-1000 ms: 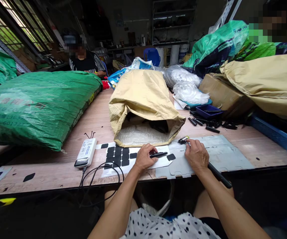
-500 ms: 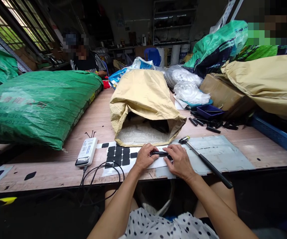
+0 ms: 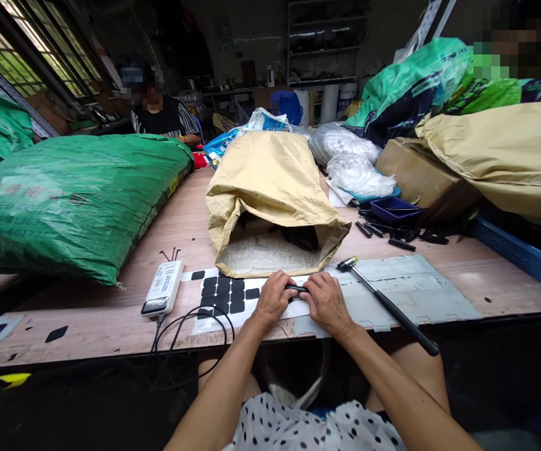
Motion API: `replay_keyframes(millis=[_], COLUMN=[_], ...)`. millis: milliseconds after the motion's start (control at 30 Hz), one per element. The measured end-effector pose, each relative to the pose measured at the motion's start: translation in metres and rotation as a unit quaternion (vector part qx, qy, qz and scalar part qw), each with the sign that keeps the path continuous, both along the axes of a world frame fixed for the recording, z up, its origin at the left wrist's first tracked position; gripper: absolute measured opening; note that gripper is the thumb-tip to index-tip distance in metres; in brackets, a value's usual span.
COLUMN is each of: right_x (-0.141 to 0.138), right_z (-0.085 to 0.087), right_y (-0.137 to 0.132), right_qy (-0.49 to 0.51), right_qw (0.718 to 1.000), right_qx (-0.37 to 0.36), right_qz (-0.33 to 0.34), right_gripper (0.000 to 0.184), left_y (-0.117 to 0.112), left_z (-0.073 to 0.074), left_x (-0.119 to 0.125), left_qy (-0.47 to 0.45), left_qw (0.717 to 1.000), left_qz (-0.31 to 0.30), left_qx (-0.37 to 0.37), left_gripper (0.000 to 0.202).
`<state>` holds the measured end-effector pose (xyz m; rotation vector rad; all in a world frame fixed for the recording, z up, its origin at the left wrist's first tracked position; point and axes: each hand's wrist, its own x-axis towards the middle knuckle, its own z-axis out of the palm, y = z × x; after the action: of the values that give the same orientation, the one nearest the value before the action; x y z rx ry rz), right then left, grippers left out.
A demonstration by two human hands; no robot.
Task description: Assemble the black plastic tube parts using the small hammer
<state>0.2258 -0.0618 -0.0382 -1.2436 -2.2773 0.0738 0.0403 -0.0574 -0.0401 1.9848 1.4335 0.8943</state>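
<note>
Between my two hands, at the front of the table, is a slim black handle-like piece, mostly covered by fingers. My left hand is closed on its left end, and my right hand grips the right end. Under and beside them lies a white sheet with rounded black stickers in rows. To the right, a hammer with a black grip rests across a grey plate. Just beyond my hands gapes a tan sack with dark items inside.
A white power bank with a black cable stands at left, near a bulging green sack. Several black pieces lie around a purple tray. A blue crate is at right. Across the table sits another person.
My right hand has shifted slightly left and its fingers have closed in around the black piece, hiding more of it. The left hand stays nearly in place.
</note>
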Motion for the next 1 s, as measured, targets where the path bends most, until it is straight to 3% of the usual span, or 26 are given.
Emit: replay_keyframes(millis=[167, 233, 333, 367, 433, 500, 567, 667, 767, 833, 900, 1000], right_x=[0.003, 0.009, 0.022, 0.026, 0.031, 0.03, 0.021, 0.0, -0.016, -0.02, -0.017, -0.002], right_z=[-0.001, 0.004, 0.025, 0.034, 0.052, 0.061, 0.055, 0.027, -0.005, -0.016, -0.016, 0.0], right_y=[0.003, 0.001, -0.014, -0.023, -0.046, -0.069, -0.087, -0.099, -0.096, -0.093, -0.094, -0.097], right_qy=[0.028, 0.039, 0.071, 0.082, 0.072, -0.003, -0.098, -0.208, -0.251, -0.263, -0.251, -0.175], right_qw=[0.999, 0.999, 0.996, 0.994, 0.982, 0.956, 0.938, 0.922, 0.91, 0.9, 0.901, 0.92], right_qx=[-0.024, -0.027, -0.043, -0.065, -0.156, -0.258, -0.298, -0.314, -0.327, -0.345, -0.352, -0.349], right_qz=[-0.002, -0.013, -0.023, -0.01, 0.076, 0.142, 0.144, 0.093, 0.042, 0.023, 0.015, 0.035], right_gripper=[0.012, 0.013, 0.012, 0.01, 0.008, 0.005, 0.004, 0.016, 0.022, 0.024, 0.026, 0.025], left_y=[-0.001, -0.001, -0.001, 0.0, 0.0, 0.001, 0.001, 0.001, 0.001, 0.001, 0.003, 0.01], left_z=[0.001, 0.002, 0.002, 0.001, 0.0, 0.0, 0.001, 0.004, 0.004, 0.002, 0.001, 0.001], left_x=[0.0, -0.002, -0.007, -0.008, -0.01, -0.01, -0.009, -0.006, -0.004, -0.002, -0.001, 0.0], left_qy=[-0.054, -0.088, -0.167, -0.194, -0.221, -0.213, -0.195, -0.176, -0.15, -0.131, -0.114, -0.103], left_qw=[0.999, 0.996, 0.986, 0.98, 0.974, 0.976, 0.98, 0.983, 0.987, 0.99, 0.991, 0.991], left_qz=[0.005, 0.009, 0.027, 0.036, 0.045, 0.042, 0.044, 0.052, 0.055, 0.059, 0.064, 0.073], left_qx=[-0.003, -0.004, -0.002, -0.004, -0.01, -0.013, -0.008, 0.002, 0.01, 0.013, 0.006, -0.045], left_gripper=[0.012, 0.028, 0.05, 0.052, 0.046, 0.038, 0.032, 0.028, 0.029, 0.032, 0.034, 0.032])
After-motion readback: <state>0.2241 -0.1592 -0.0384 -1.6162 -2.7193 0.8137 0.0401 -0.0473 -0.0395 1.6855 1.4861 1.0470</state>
